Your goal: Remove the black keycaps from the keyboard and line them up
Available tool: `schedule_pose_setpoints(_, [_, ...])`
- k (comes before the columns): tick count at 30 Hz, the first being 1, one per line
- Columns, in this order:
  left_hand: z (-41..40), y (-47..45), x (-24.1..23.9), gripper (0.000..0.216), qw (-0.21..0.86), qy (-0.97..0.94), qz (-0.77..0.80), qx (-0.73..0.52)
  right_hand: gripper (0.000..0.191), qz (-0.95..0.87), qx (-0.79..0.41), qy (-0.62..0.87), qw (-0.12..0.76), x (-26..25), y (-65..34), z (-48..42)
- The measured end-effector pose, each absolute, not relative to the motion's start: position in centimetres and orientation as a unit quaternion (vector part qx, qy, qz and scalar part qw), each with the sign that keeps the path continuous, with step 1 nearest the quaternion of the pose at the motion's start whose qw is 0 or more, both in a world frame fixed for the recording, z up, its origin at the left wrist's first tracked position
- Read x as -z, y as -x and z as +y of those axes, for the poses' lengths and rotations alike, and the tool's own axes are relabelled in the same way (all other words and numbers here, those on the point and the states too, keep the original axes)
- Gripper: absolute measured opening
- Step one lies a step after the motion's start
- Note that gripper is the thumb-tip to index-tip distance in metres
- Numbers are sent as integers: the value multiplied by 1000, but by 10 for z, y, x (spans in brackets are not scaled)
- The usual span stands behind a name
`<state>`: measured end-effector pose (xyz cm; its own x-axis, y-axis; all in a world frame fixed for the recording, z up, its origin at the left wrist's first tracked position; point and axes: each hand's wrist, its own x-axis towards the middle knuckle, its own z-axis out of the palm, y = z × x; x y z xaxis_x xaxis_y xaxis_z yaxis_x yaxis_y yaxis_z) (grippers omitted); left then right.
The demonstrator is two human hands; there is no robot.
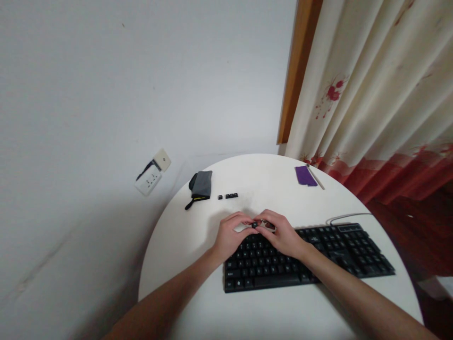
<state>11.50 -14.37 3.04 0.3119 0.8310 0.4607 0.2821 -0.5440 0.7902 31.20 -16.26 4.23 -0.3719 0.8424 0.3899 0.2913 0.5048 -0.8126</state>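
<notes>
Above the top left part of a black keyboard [276, 281], both my hands meet at the fingertips around a small black keycap [255, 225]. My left hand [231, 236] pinches it from the left, thumb and fingers closed. From the other side, my right hand [281, 234] is closed on it too. Something dark and thin [268, 224] shows between the right thumb and fingers; its kind is unclear. A loose keycap [220, 197] and a short row of keycaps [231, 195] lie on the table beyond my left hand. My hands hide the keyboard's upper left keys.
The round white table [184, 264] stands by a wall with a socket [148, 180]. A grey pouch [202, 184] lies at the back left. A purple cloth [305, 175] and a thin stick [316, 178] lie back right. The keyboard cable [348, 216] crosses the right edge. Curtains hang beyond.
</notes>
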Motion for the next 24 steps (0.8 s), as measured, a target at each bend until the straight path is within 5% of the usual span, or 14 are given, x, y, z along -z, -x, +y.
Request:
schedule_pose_setpoints(5, [-141,-113,-32,25,308,-727,389,-474,15,-762,-332,387,398,-45,-311,-149])
schedule_pose_setpoints(11, [-123,-96,-33,34,299,-662,441,-527,9,-788,-184,500,308,-36,-308,-78])
schedule_pose_setpoints(24, [-79,-68,-14,33,277,-568,501,-591,13,-805,-161,530,211,-2,-278,-11])
